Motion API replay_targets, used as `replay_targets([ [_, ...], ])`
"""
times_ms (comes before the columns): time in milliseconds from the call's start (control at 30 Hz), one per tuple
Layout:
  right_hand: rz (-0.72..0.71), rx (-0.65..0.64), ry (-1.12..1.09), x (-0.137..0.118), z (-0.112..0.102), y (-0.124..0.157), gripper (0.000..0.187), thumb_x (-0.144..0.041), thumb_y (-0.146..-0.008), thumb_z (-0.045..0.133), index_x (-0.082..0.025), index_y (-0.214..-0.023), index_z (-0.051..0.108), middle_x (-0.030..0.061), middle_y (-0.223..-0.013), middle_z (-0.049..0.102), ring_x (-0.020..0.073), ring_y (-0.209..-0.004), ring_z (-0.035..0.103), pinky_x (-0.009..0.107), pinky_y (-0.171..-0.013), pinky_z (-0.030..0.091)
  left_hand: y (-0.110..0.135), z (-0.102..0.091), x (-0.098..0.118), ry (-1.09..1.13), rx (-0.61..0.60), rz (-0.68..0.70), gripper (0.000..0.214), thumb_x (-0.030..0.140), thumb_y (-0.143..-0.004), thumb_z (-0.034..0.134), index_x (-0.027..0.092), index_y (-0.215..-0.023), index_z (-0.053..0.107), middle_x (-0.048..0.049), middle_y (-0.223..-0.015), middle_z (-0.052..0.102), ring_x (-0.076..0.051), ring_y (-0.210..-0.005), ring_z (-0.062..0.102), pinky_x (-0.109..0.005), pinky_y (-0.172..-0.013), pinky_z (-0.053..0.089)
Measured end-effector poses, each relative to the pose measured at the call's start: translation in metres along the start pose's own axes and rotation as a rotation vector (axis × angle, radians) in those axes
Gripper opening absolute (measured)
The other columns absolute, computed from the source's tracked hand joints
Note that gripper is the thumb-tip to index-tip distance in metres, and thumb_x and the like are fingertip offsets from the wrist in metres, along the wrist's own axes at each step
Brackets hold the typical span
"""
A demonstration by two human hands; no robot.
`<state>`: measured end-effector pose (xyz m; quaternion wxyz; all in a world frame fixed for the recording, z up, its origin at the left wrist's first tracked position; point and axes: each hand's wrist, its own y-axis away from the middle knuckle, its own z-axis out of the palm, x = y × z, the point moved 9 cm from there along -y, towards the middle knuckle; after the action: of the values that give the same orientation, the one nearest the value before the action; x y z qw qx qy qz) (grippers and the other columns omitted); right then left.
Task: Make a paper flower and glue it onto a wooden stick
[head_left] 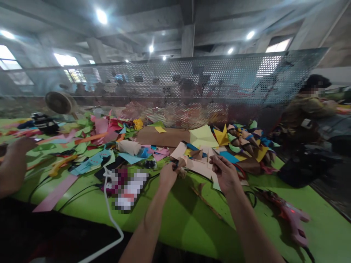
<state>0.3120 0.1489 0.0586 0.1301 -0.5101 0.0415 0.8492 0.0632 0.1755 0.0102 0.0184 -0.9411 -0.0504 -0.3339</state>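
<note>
My left hand (168,176) is closed on a small folded brown paper piece (181,163) above the green table. To its right, my right hand (225,172) pinches a small thin piece that looks like paper; the fingers hide most of it. Just beyond both hands lie pale paper sheets (196,167), with blue and brown scraps on them. A thin brown stick (207,202) rests on the table between my forearms. Farther right lies a pink glue gun (294,219) with a red light showing.
Coloured paper scraps (101,126) heap up at the back left. Brown paper cones (245,140) pile up at the right. A yellow glue gun (63,165), a white bent tube (111,215) and cables lie leftward. Another person's arm (15,166) reaches in; a mesh screen (164,84) stands behind.
</note>
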Motion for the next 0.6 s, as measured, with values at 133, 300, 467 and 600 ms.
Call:
replay_targets([
  [133, -0.001, 0.010, 0.000, 0.000, -0.001, -0.001, 0.038, -0.042, -0.049, 0.094, -0.017, -0.069, 0.074, 0.0012, -0.064, 0.065, 0.0056, -0.052, 0.042, 0.017, -0.044, 0.033, 0.001, 0.001, 0.001, 0.012, -0.020, -0.002, 0.021, 0.028, -0.091, 0.058, 0.016, -0.103, 0.072, -0.0130, -0.105, 0.076, -0.026, -0.100, 0.069, -0.030, -0.079, 0.046],
  [300, 0.001, 0.014, 0.006, 0.003, -0.003, -0.002, 0.039, -0.043, -0.047, 0.095, -0.018, -0.069, 0.075, 0.0016, -0.064, 0.065, 0.0062, -0.052, 0.043, 0.018, -0.043, 0.033, 0.004, 0.004, 0.007, 0.063, -0.014, 0.027, 0.020, 0.024, -0.090, 0.060, 0.018, -0.105, 0.071, -0.0104, -0.107, 0.076, -0.022, -0.098, 0.070, -0.027, -0.076, 0.046],
  [467, -0.004, -0.007, 0.016, 0.003, -0.001, -0.002, 0.037, -0.042, -0.049, 0.094, -0.018, -0.069, 0.075, 0.0003, -0.065, 0.064, 0.0059, -0.052, 0.043, 0.018, -0.044, 0.033, 0.011, -0.020, 0.015, 0.099, 0.114, 0.029, 0.023, 0.022, -0.087, 0.064, 0.017, -0.109, 0.068, -0.0102, -0.106, 0.073, -0.023, -0.101, 0.066, -0.029, -0.082, 0.046],
  [600, -0.018, -0.020, 0.034, 0.001, 0.002, -0.002, 0.035, -0.044, -0.052, 0.092, -0.018, -0.070, 0.075, 0.0003, -0.066, 0.065, 0.0063, -0.051, 0.043, 0.019, -0.044, 0.032, 0.054, -0.072, 0.045, 0.447, 0.238, 0.210, 0.021, 0.033, -0.092, 0.056, 0.018, -0.103, 0.067, -0.0056, -0.095, 0.070, -0.017, -0.084, 0.064, -0.027, -0.075, 0.049],
])
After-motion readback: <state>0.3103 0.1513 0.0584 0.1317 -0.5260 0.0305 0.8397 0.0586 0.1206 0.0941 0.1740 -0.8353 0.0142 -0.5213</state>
